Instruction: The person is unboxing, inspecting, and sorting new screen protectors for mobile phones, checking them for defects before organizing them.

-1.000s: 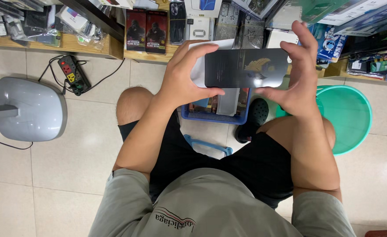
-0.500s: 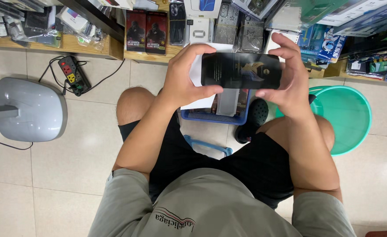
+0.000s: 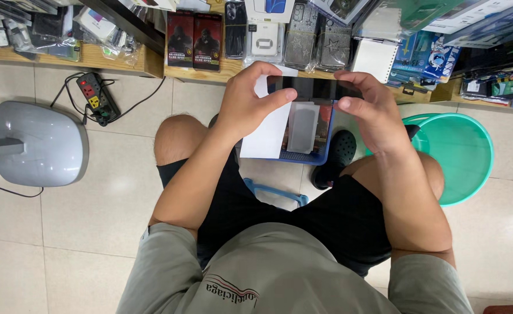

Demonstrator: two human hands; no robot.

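Observation:
A dark smartphone (image 3: 311, 87) is held flat between both hands above my knees. My left hand (image 3: 247, 104) grips its left end with thumb and fingers. My right hand (image 3: 369, 113) pinches the right end, fingers curled over the edge. Below the phone, a blue basket (image 3: 303, 156) on the floor holds a white sheet (image 3: 265, 136) and a pale phone case (image 3: 303, 127).
A low wooden shelf (image 3: 122, 61) along the far side is packed with packaged phone cases and boxes. A green plastic basin (image 3: 460, 157) sits at right, a grey stand base (image 3: 35, 142) and a power strip (image 3: 93, 99) at left. I sit in black shorts.
The phone has tilted from facing me to lying edge-on and flat. Both hands have shifted slightly down and closer around its ends.

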